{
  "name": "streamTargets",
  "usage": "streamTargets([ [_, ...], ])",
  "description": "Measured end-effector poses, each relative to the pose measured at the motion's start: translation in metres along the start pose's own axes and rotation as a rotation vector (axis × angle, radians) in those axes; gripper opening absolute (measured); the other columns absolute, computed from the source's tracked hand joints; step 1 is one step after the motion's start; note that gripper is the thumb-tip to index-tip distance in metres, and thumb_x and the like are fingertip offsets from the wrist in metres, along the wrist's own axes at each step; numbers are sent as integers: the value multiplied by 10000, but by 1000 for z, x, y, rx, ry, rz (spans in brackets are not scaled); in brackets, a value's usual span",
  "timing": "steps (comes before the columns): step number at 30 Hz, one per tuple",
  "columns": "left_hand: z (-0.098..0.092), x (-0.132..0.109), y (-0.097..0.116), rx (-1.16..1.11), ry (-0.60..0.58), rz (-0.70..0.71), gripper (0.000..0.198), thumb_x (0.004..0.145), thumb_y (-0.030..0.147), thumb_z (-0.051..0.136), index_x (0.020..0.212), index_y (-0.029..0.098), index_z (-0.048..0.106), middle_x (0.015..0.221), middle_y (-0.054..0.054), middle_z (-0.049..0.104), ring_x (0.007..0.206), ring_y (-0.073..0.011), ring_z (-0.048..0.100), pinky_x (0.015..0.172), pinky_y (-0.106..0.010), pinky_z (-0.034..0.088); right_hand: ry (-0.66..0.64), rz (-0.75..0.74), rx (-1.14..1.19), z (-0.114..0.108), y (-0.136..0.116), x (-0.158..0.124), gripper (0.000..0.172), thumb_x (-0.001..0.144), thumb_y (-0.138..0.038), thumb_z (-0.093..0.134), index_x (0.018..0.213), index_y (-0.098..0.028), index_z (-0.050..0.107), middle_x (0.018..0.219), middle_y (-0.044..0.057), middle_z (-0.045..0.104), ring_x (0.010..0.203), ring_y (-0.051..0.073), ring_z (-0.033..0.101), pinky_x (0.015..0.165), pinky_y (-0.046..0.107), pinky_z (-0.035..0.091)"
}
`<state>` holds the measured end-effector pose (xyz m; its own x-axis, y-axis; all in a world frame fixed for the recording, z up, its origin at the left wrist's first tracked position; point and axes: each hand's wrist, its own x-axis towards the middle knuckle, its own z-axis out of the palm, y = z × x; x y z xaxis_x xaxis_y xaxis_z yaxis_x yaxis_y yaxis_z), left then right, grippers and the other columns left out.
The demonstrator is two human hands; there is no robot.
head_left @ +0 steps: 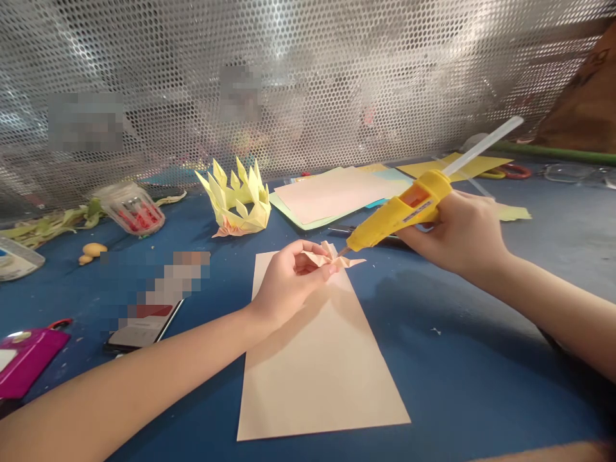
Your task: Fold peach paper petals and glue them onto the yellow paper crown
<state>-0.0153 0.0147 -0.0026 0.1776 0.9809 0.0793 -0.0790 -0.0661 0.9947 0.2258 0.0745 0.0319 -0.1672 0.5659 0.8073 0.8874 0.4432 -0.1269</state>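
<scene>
My left hand (293, 273) pinches a small folded paper piece (353, 262), pale peach with pointed tips, above a sheet of cream paper (322, 366). In my right hand (464, 231) is a yellow hot glue gun (399, 212), tilted down to the left. A clear glue stick (486, 144) sticks out of its back end. The gun's nozzle meets or nearly meets the folded piece; whether glue is coming out is too small to tell. Beyond my left hand stands a yellow folded paper crown (240, 208) with a peach piece at its lower front.
Coloured paper sheets (337, 192) lie behind the hands, with scissors (513, 171) at the back right. On the left are a phone (149, 327), a plastic jar (132, 208) with red bits and a magenta object (36, 359). A perforated metal screen (308, 83) closes the table's back.
</scene>
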Motion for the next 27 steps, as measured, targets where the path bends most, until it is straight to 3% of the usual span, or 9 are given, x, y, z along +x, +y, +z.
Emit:
streamTargets([
  [15, -3, 0, -4, 60, -3, 28, 224, 820, 320, 803, 854, 217, 607, 808, 6, 736, 786, -168, 718, 705, -259, 489, 31, -8, 13, -2, -3, 2, 328, 580, -437, 531, 514, -261, 261, 415, -53, 294, 387, 104, 259, 438, 282, 212],
  [22, -2, 1, -3, 60, -20, 35, 261, 798, 356, 815, 858, 217, 603, 869, -20, 758, 815, -185, 713, 722, -277, 495, 90, 32, 33, -2, -4, 3, 320, 572, -432, 540, 510, -262, 275, 405, -52, 309, 391, 109, 300, 436, 285, 245],
  [27, -3, 1, -4, 99, -10, 22, 272, 787, 369, 823, 869, 218, 612, 814, 1, 725, 730, -154, 661, 662, -253, 471, 99, 65, 52, -2, -5, 1, 357, 590, -453, 589, 508, -270, 293, 369, -60, 341, 374, 109, 323, 426, 284, 270],
])
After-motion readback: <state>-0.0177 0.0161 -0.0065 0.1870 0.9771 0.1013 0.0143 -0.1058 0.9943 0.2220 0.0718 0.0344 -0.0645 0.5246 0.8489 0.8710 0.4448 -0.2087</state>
